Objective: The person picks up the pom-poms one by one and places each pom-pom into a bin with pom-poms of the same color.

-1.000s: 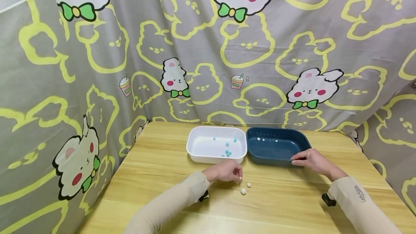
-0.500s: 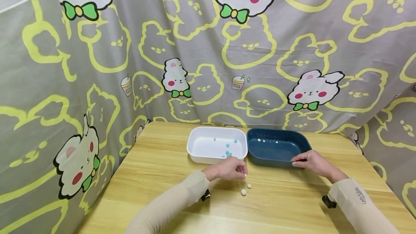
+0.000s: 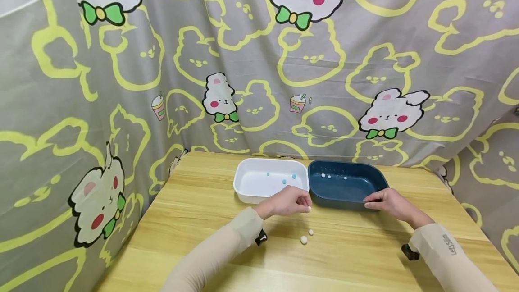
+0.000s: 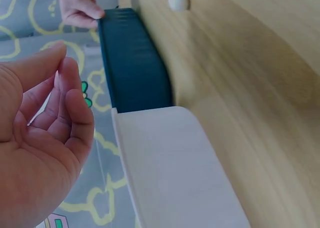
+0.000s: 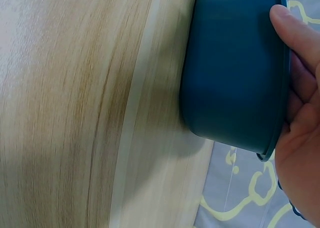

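Observation:
My left hand (image 3: 287,201) pinches a small white ball (image 3: 309,209) between thumb and index finger, in the air by the near corner where the two basins meet. In the left wrist view the fingertips hide the ball. My right hand (image 3: 392,203) grips the near right rim of the dark blue basin (image 3: 337,204), thumb over the rim and fingers outside it, as the right wrist view (image 5: 232,63) shows. Several small white balls lie inside that basin. To its left stands a white basin (image 3: 243,195) with several teal balls (image 3: 284,181) in it.
Two loose white balls, a larger one (image 3: 303,240) and a smaller one (image 3: 311,232), lie on the wooden table (image 3: 194,202) in front of the basins. Behind the table hangs a grey patterned curtain (image 3: 251,139).
My left hand has lifted the small white ball off the table and carried it forward and slightly right, towards the basins. The right hand keeps its grip on the dark blue basin.

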Tool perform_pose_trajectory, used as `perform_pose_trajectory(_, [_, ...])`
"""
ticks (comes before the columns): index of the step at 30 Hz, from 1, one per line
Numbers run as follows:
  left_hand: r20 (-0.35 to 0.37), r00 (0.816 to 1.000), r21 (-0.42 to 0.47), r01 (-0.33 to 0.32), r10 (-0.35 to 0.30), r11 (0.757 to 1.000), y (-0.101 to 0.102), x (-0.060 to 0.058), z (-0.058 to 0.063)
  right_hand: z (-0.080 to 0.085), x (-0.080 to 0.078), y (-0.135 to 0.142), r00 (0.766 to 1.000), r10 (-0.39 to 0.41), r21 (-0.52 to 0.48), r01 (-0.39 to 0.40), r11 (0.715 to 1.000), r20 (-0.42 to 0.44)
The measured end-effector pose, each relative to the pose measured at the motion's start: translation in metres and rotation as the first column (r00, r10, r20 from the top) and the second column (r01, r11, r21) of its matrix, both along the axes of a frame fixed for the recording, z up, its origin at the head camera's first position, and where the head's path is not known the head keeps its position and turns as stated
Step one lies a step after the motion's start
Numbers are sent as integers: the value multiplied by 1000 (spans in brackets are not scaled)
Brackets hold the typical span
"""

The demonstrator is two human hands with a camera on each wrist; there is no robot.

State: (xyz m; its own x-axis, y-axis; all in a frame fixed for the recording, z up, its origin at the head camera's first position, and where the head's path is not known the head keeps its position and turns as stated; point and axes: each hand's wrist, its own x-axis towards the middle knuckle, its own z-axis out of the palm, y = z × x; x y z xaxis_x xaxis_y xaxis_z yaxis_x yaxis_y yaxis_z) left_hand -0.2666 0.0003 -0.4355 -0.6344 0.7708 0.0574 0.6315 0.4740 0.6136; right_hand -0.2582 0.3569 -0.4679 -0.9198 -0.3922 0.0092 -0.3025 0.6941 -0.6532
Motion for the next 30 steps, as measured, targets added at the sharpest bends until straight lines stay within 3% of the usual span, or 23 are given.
perform_pose_trajectory(18, [36,996,53,-82,80,995,16,-11,11,-2,0,1,1000,-3,-3,3,1000,-1])
perform_pose_trajectory(30, [57,992,33,-112,110,993,31,-21,20,-1,-1,2,1000,6,-30,-6,1000,12])
